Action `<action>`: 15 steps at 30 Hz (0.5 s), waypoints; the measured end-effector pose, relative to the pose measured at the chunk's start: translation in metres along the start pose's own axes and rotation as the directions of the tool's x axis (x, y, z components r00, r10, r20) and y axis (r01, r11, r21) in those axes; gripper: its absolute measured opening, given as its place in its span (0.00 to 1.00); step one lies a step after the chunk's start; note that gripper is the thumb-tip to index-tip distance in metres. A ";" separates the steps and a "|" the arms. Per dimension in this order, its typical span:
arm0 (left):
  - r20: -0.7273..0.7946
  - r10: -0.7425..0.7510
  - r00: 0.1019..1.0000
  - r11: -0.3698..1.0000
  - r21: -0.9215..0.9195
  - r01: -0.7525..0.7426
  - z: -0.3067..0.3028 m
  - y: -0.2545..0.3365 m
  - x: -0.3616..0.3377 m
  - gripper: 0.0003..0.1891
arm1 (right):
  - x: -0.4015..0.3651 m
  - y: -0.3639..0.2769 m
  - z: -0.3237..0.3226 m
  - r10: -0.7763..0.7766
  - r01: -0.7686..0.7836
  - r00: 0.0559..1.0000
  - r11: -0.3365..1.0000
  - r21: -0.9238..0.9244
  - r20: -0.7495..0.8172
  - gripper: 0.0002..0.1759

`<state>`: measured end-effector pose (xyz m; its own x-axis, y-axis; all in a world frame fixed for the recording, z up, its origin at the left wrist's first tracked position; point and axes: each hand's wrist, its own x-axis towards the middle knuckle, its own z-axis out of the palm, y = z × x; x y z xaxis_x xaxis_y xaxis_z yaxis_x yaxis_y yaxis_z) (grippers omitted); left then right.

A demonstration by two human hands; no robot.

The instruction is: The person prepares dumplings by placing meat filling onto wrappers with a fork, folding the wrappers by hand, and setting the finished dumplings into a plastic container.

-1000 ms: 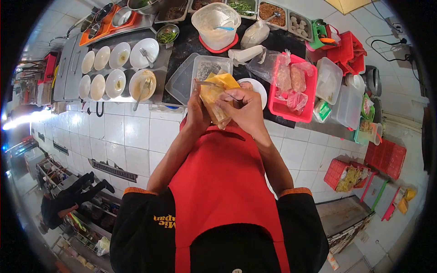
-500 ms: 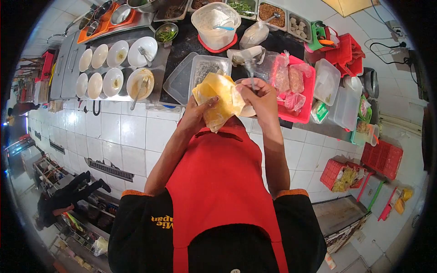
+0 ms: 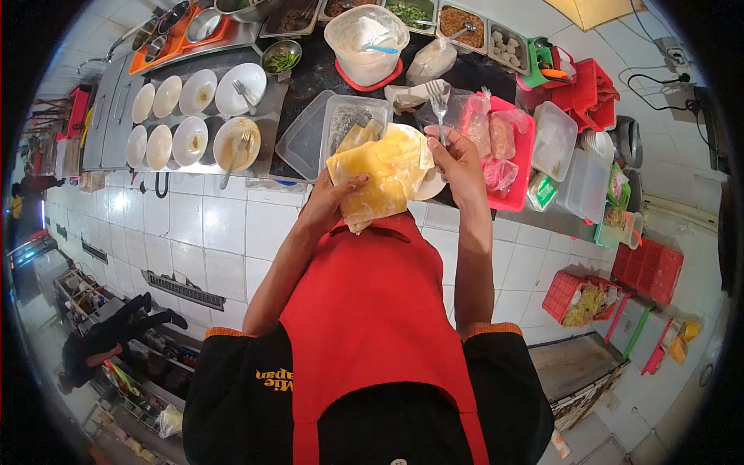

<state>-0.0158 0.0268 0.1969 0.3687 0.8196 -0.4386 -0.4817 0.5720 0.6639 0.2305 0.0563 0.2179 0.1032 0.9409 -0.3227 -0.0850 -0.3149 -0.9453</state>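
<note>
My left hand is closed on a stack of yellow, flour-dusted wonton wrappers, its thumb lying across the top. My right hand grips a fork with the tines pointing up, and its fingertips touch the right edge of the wrappers. Behind the wrappers is a clear plastic container with a floury bottom and more wrapper edges showing. A pale plate is partly hidden beneath the wrappers and my right hand.
A pink tray with bagged minced meat sits to the right. A flour tub stands behind on a red lid. White bowls line the counter's left side, and metal ingredient trays run along the back. Another person is far left.
The wrappers have turned and spread flatter, facing up more. My right hand has moved slightly right, and the fork, blurred before, now stands sharp and upright.
</note>
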 end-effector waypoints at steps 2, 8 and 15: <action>0.009 -0.010 1.000 1.000 -0.028 0.010 -0.001 -0.001 -0.001 0.25 | 0.007 0.011 -0.009 -0.002 0.001 1.000 0.999 0.035 0.030 0.14; 0.017 -0.003 1.000 0.995 -0.098 0.005 -0.021 -0.005 -0.002 0.25 | 0.008 0.006 -0.035 -0.071 0.065 0.997 0.951 0.303 0.009 0.15; 0.010 0.014 1.000 0.991 -0.133 -0.013 -0.035 -0.009 0.008 0.25 | -0.009 -0.038 -0.037 -0.168 0.179 0.984 0.948 0.262 -0.064 0.14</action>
<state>-0.0366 0.0289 0.1662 0.3698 0.8274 -0.4228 -0.5877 0.5607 0.5833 0.2693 0.0553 0.2545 0.1790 0.9705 -0.1614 -0.3215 -0.0974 -0.9419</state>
